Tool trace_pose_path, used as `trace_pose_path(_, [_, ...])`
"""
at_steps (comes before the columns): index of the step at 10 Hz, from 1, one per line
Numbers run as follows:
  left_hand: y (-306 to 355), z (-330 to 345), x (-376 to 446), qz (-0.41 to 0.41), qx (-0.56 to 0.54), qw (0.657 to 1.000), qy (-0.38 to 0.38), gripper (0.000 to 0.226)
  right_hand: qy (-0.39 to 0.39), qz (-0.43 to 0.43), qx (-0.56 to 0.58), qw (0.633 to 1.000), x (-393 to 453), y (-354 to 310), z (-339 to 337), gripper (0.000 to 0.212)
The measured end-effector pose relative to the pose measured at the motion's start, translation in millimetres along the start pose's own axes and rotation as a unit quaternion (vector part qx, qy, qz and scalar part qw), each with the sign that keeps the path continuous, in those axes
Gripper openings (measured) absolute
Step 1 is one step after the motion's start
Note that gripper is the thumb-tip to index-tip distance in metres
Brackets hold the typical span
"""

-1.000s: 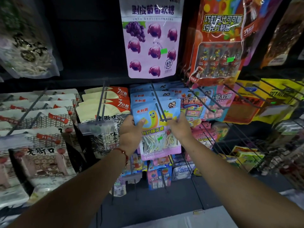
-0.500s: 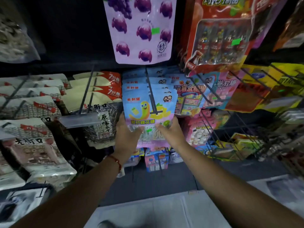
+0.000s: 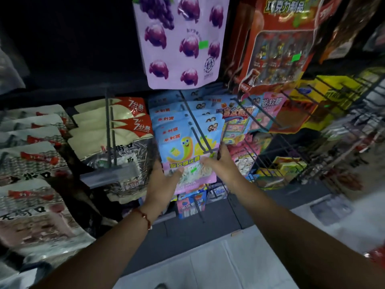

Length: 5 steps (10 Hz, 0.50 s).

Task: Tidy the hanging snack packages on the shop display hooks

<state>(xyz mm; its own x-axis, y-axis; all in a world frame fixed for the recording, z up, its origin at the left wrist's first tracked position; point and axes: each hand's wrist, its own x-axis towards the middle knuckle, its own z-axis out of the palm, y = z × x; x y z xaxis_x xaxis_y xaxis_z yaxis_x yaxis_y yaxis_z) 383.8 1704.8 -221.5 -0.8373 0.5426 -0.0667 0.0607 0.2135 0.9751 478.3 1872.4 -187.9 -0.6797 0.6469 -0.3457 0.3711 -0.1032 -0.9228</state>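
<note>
Item: blue pack (image 3: 188, 147), front of a stack on a black hook (image 3: 200, 134), centre of the display. I see my left hand (image 3: 161, 184) at its lower left edge, thumb laid across the pink band, fingers behind the pack; it grips the pack. My right hand (image 3: 221, 165) is at the lower right corner, thumb on the front, fingers round the edge, also gripping. Red cord (image 3: 144, 216) on the left wrist. Above: purple grape bag (image 3: 181, 42); beside it, to the right, a red candy bag (image 3: 277, 44). Left: seed bags (image 3: 116, 132) on their own hook. Right: pink packs (image 3: 268, 109) on wire hooks. Motion blur hides finer print.
</note>
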Motion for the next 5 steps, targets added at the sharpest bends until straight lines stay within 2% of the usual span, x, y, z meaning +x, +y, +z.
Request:
trace_pose_path(1, [1.8,5.3,7.1,-0.003,-0.034,0.999,-0.005,0.045,0.025,0.016,0.01,1.0,9.1,-5.8,5.7,0.084])
trace_pose_path(2, [1.7,8.7,10.2,-0.008,-0.045,0.999,-0.014,0.044,0.04,0.016,0.008,0.999,9.6,-3.3,12.1,0.101])
trace_pose_path(4, [-0.9,-10.9,-11.1,0.039,-0.025,0.997,-0.058,0.062,0.015,-0.012,-0.012,1.0,-4.8,6.1,7.1,0.083])
trace_pose_path(5, [-10.7,-16.9,-30.6,0.052,0.043,0.997,-0.048,0.072,0.007,-0.062,-0.07,0.996,-14.6,18.7,-2.3,0.088])
